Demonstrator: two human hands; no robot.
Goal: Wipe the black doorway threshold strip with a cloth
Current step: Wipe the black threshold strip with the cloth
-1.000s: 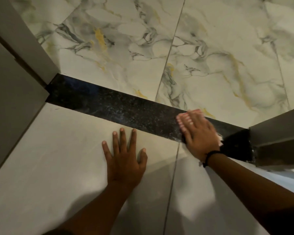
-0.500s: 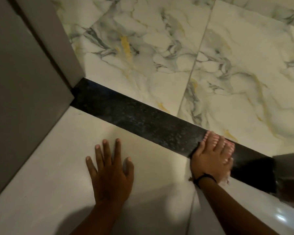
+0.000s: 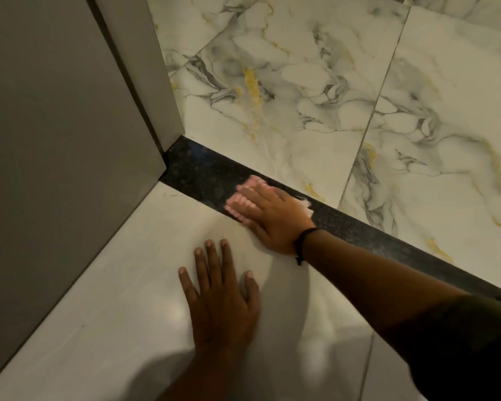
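Note:
The black speckled threshold strip (image 3: pixel 359 230) runs diagonally across the floor from the door frame at left down to the right edge. My right hand (image 3: pixel 275 218) lies flat on the strip near its left end and presses a pink and white cloth (image 3: pixel 243 195) onto it. The cloth shows in front of the fingertips, and a bit of it sticks out behind the hand. It is blurred by motion. My left hand (image 3: pixel 220 302) rests flat on the plain pale tile in front of the strip, fingers spread, with nothing under it.
A grey door frame (image 3: pixel 145 82) and a grey wall panel (image 3: pixel 55 140) stand at the left, meeting the strip's left end. Marble-patterned tiles (image 3: pixel 315 96) lie beyond the strip. Plain pale tiles (image 3: pixel 113 314) are on my side.
My right hand has slid the cloth along the strip from its right end toward the left door frame. My left hand has stayed flat on the pale tile. The view has shifted left.

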